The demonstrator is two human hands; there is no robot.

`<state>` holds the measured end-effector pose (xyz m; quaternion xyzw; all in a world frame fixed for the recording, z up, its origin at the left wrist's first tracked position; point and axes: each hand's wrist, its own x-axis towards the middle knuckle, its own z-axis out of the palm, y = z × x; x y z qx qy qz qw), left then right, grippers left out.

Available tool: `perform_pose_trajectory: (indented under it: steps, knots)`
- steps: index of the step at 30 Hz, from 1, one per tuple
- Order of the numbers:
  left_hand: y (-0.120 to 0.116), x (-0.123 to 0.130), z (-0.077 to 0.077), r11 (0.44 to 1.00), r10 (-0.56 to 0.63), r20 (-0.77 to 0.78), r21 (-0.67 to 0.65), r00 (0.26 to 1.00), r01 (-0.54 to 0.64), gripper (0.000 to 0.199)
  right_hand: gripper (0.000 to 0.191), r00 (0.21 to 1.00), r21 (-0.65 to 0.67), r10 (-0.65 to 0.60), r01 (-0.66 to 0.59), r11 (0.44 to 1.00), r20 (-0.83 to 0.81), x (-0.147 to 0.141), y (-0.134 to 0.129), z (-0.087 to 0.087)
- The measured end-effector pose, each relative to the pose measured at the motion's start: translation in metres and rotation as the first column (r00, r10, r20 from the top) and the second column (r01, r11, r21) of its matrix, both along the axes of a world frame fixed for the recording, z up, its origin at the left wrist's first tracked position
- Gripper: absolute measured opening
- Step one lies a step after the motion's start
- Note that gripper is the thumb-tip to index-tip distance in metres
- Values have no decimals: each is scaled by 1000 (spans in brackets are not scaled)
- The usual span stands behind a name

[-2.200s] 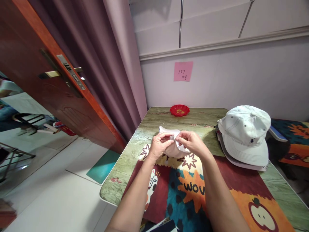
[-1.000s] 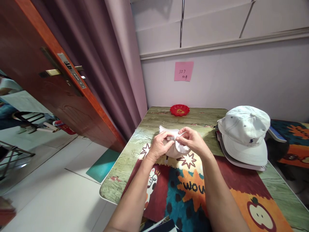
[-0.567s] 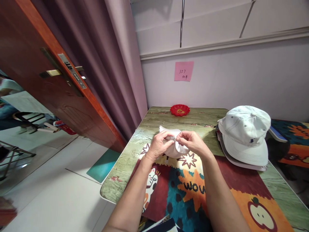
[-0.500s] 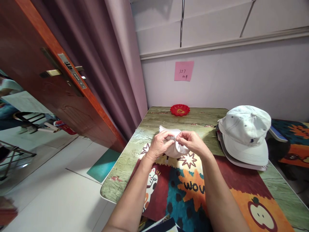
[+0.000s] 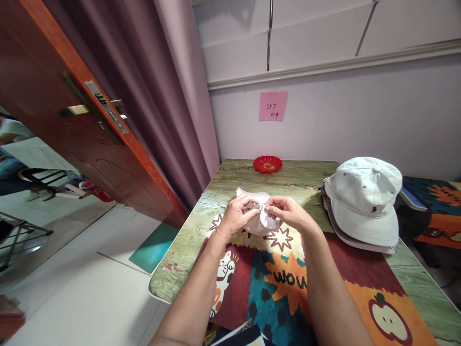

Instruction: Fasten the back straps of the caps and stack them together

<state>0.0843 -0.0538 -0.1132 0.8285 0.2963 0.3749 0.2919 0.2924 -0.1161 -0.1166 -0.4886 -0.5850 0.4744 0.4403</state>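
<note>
On the patterned mat lies a white cap (image 5: 257, 227), its back strap turned up between my fingers. My left hand (image 5: 235, 215) is closed on the strap by a small silvery buckle (image 5: 255, 205), thumb below and fingers above. My right hand (image 5: 291, 212) pinches the strap just right of the buckle, fingertips close to those of the left. Much of the cap is covered by both hands. Whether the strap end runs through the buckle is too small to tell.
A stack of caps with a white one (image 5: 365, 192) on top stands at the right. Behind sits a red scalloped dish (image 5: 267, 164). Dark folded items (image 5: 248, 336) lie at the near edge. A wooden door (image 5: 97, 129) and curtain flank the table's left.
Both hands keep their grip on the cap's strap. The right fingertips shift slightly at the buckle, and a bit more of the strap shows. The view drifts slightly.
</note>
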Motion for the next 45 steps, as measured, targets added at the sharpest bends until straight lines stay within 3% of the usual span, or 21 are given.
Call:
perform_pose_trajectory:
  steps: [3, 5, 7, 11, 16, 20, 28, 45]
  knots:
    - [5, -3, 7, 997, -23, -2, -79, 1000, 23, 35, 37, 1000, -10, 2, -2, 1000, 2, -1, 1, -1]
    - [11, -6, 16, 976, -60, -13, -211, 998, 56, 47, 38, 1000, -14, 0, 0, 1000, 2, -2, 1, 0]
    - [18, -8, 27, 928, -144, -36, -351, 989, 122, 45, 39, 1000, -16, 1, -1, 1000, 2, -3, 0, 1]
    - [32, -10, 42, 838, -340, -66, -474, 938, 270, 35, 40, 1000, 15, 9, -9, 1000, -3, -8, 1, 3]
    - [42, -8, 39, 673, -403, -35, -689, 915, 270, 34, 40, 1000, 37, -11, 11, 999, -6, -8, 2, 4]
    - [45, -10, 37, 598, -388, 12, -758, 922, 261, 39, 47, 998, 50, 4, 0, 999, -65, 1, 0, 1]
    - [44, -11, 39, 598, -415, -41, -766, 909, 238, 48, 43, 993, 1, 45, -45, 999, -108, -2, 3, -1]
    - [36, -8, 35, 636, -356, -25, -739, 934, 222, 40, 41, 999, 30, -11, 12, 999, -36, -9, 4, -1]
